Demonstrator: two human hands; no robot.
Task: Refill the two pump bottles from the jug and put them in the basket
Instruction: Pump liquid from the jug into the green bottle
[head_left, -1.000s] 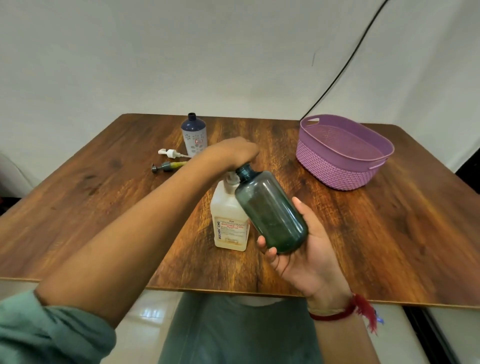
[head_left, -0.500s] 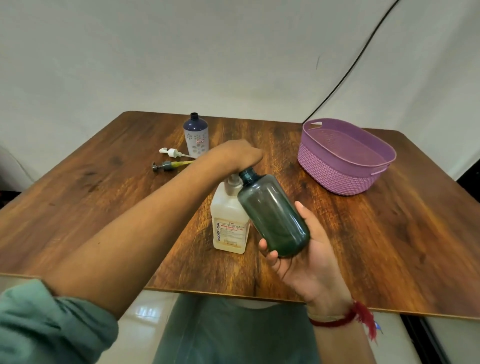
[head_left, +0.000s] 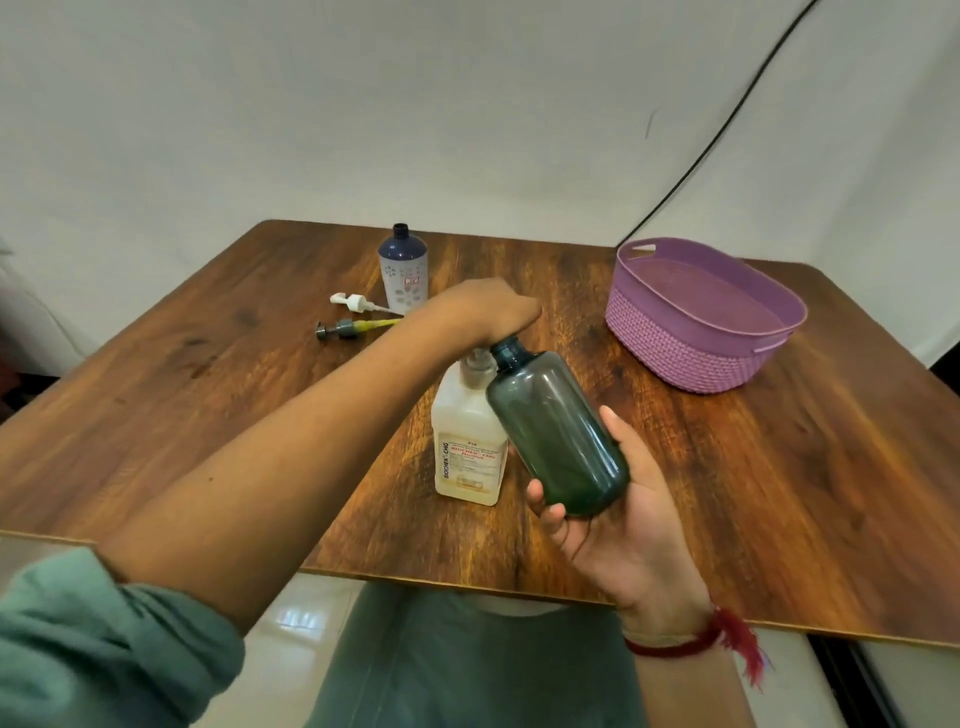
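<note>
- Fingers (head_left: 545, 506), right hand (head_left: 628, 525) — round tilted green bottle (head_left: 558, 436), neck at jug pump (head_left: 475, 364).
- Left hand (head_left: 488, 312) — curled over pump, unmoved; bottle 1 seemingly still filling.

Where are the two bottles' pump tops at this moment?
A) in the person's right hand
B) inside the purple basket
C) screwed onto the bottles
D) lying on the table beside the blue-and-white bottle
D: the white pump top and the grey pump top lie on the table beside the open blue-and-white bottle.

Wood table (head_left: 831, 467), blk cable (head_left: 727, 119).
</note>
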